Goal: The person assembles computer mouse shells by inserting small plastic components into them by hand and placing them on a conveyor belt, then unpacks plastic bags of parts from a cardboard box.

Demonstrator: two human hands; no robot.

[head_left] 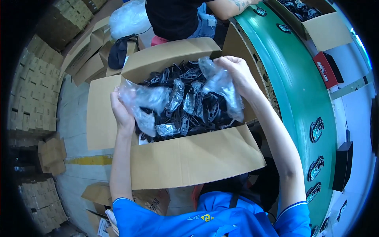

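Note:
An open cardboard box [185,162] stands before me, heaped with black plastic parts [189,118], some of them wrapped in small clear bags. My left hand [123,112], at the box's left side, is closed on crumpled clear plastic film [148,100]. At the far right corner of the box, my right hand [236,73] pinches another stretch of clear film [225,89], which hangs over the parts. Whether both stretches belong to one bag, I cannot tell.
Right of the box runs a green conveyor belt [300,91] carrying several dark assemblies [316,168]. Beyond the box sits another person [173,17]. Stacked cartons [35,91] line the left, with flattened cardboard [89,55] nearby. A red box [327,70] stands past the belt.

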